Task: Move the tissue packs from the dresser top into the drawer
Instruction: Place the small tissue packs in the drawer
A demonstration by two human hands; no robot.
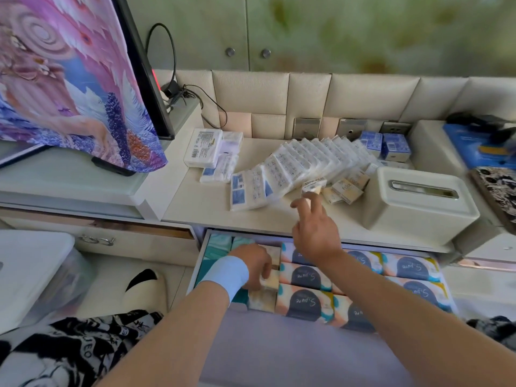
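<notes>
cream dresser top (195, 196) is carrying most of the stock; the drawer (197, 263) below it is standing open.

findings:
- white packs (301, 160) are leaning in a fanned row across the top, at 12 o'clock from the drawer.
- loose beige packs (346, 188) are lying at 9 o'clock of the tissue box (418, 202), touching the row.
- right hand (315, 233) is reaching to 12 o'clock, fingertips (318, 201) meeting the end of one beige pack (312, 188). whether the pinch is closing cannot be told.
- left hand (255, 263) is working inside the drawer at its 9 o'clock side, fingers curling over a drawer pack (269, 280) among the small ones there.
- big packs (307, 275) are filling the drawer from centre to 3 o'clock.

assessment: the step in hand appears to be lifting the beige pack while the left hand is settling the earlier one. the task is looking early, with much of the stock waiting on the top.

recommendations:
- pinching the beige pack across its short sides, since soft wrap is likely to slip under fingertip contact alone.
- lifting straight up before drawing toward 6 o'clock, so the leaning row is not toppling.
- feeding the remaining gap at the drawer's 9 o'clock side, on edge.
</notes>
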